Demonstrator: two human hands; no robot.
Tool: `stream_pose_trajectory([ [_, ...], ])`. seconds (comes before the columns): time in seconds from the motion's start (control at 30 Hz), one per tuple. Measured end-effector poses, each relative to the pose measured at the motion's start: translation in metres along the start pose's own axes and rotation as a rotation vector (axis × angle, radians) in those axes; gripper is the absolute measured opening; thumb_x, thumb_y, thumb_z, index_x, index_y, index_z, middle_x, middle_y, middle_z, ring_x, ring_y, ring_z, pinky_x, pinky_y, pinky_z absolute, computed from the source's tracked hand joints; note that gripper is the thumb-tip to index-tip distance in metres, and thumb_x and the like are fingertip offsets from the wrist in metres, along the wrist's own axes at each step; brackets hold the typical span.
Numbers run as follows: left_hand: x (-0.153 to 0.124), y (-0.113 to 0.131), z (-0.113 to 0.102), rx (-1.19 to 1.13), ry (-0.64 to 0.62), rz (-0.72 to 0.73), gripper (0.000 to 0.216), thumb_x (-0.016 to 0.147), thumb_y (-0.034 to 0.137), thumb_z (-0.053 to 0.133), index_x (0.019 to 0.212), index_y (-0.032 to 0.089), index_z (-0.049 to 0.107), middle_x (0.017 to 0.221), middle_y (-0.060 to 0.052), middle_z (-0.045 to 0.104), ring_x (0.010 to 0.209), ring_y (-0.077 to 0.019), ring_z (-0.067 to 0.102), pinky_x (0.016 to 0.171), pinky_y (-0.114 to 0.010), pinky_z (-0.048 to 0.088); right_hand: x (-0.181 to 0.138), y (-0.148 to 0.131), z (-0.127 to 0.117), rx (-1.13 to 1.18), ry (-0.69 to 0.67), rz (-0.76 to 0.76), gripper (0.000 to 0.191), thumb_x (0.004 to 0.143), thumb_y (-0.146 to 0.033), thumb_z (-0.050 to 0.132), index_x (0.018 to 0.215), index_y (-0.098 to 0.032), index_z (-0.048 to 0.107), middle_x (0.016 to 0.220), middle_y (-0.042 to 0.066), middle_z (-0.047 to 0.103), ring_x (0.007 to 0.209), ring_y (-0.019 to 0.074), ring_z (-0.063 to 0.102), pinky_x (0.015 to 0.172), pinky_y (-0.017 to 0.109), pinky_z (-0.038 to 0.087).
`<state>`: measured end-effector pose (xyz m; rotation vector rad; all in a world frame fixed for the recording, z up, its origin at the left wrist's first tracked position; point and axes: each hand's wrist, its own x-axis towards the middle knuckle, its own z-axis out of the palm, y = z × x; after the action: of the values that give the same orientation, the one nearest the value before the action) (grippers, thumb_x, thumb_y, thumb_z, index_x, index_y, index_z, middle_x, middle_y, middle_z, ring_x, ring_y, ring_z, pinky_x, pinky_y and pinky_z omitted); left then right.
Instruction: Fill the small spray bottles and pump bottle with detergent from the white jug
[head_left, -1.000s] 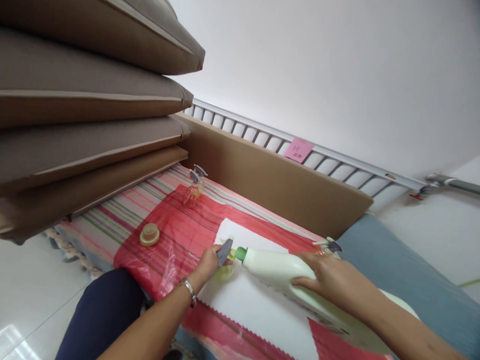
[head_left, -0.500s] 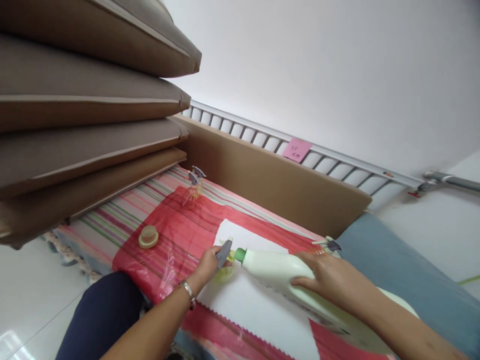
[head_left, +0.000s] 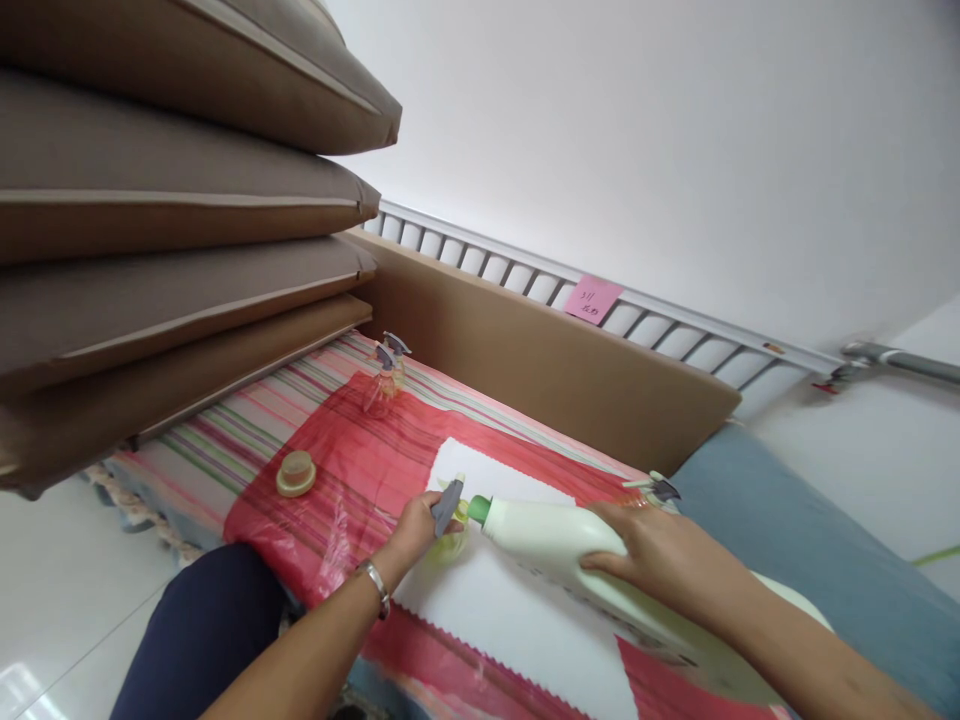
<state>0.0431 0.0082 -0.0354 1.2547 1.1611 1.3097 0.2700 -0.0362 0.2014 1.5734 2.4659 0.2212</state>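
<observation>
My left hand (head_left: 415, 533) is closed round a small clear yellow-green spray bottle (head_left: 450, 540) with a grey trigger head, standing on a white cloth (head_left: 510, 610). My right hand (head_left: 660, 560) grips a large pale green bottle (head_left: 555, 545) tipped on its side, and its green neck touches the top of the small bottle. The lower part of the large bottle is hidden behind my right forearm.
A red plastic sheet (head_left: 360, 460) covers a striped cloth (head_left: 240, 420). On it are a round tan cap (head_left: 295, 473) and another small spray bottle (head_left: 384, 375) at the back. A third sprayer head (head_left: 658, 489) shows beyond my right hand. Stacked brown cushions (head_left: 172, 220) overhang the left; a cardboard panel (head_left: 555, 370) runs behind.
</observation>
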Motion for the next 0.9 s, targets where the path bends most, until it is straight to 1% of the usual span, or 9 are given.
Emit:
stream_pose_trajectory([
  [0.13, -0.0010, 0.0028, 0.0001, -0.007, 0.001, -0.007, 0.028, 0.056, 0.029, 0.076, 0.076, 0.012, 0.067, 0.072, -0.003, 0.067, 0.066, -0.0180, 0.059, 0.062, -0.027, 0.044, 0.0002, 0.0022, 0.0019, 0.004, 0.001, -0.002, 0.022, 0.075, -0.042, 0.059, 0.087, -0.025, 0.064, 0.076, 0.007, 0.072, 0.070, 0.0274, 0.067, 0.058, 0.030, 0.042],
  [0.3, -0.0009, 0.0030, 0.0006, -0.009, 0.005, -0.005, 0.029, 0.055, 0.029, 0.078, 0.076, 0.012, 0.068, 0.071, -0.002, 0.066, 0.068, -0.0180, 0.059, 0.064, -0.028, 0.045, 0.0015, 0.0034, 0.0034, 0.011, -0.013, -0.007, 0.022, 0.075, -0.043, 0.060, 0.087, -0.024, 0.063, 0.078, 0.007, 0.072, 0.072, 0.0275, 0.067, 0.059, 0.031, 0.042],
  [0.7, -0.0025, 0.0058, 0.0007, 0.005, 0.019, -0.007, 0.030, 0.054, 0.033, 0.078, 0.074, 0.013, 0.068, 0.067, -0.001, 0.064, 0.067, -0.0182, 0.058, 0.062, -0.027, 0.042, 0.0005, 0.0024, 0.0006, 0.011, -0.044, -0.002, 0.024, 0.076, -0.044, 0.058, 0.088, -0.024, 0.062, 0.080, 0.007, 0.072, 0.074, 0.0283, 0.067, 0.060, 0.033, 0.044],
  [0.9, -0.0030, 0.0079, 0.0007, 0.002, 0.021, -0.016, 0.026, 0.053, 0.031, 0.078, 0.070, 0.014, 0.067, 0.064, -0.001, 0.063, 0.064, -0.0175, 0.056, 0.059, -0.027, 0.042, 0.0032, 0.0008, -0.0004, 0.014, -0.050, 0.005, 0.024, 0.076, -0.044, 0.059, 0.088, -0.023, 0.062, 0.081, 0.007, 0.072, 0.076, 0.0290, 0.067, 0.061, 0.034, 0.044],
])
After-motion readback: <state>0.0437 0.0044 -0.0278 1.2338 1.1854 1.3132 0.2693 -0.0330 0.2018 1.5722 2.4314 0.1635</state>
